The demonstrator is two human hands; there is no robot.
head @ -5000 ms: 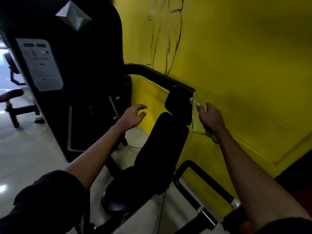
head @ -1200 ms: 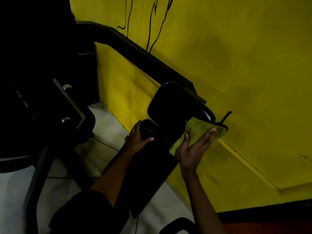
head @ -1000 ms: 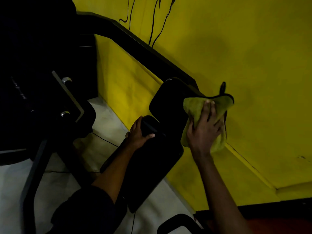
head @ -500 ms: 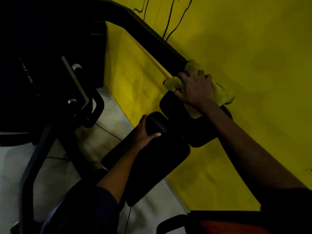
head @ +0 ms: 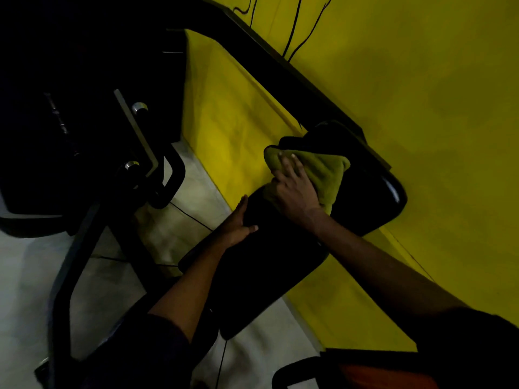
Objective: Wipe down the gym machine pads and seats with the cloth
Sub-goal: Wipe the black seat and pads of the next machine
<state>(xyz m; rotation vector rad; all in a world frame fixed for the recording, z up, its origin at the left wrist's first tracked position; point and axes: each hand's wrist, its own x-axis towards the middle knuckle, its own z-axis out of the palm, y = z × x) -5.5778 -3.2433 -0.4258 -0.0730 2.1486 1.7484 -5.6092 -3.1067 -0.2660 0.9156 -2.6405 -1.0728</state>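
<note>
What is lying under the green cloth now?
The cloth lies on the black head pad, pressed by the right hand. The pad surface beneath is covered and cannot be seen.

Yellow painted wall (head: pixel 435 94) tight behind the black cushioned head pad (head: pixel 370 200), black sloping frame bar (head: pixel 280 77) just above it, pale floor (head: pixel 196 192) open on your left beside the long black back pad (head: pixel 266 282).
</note>
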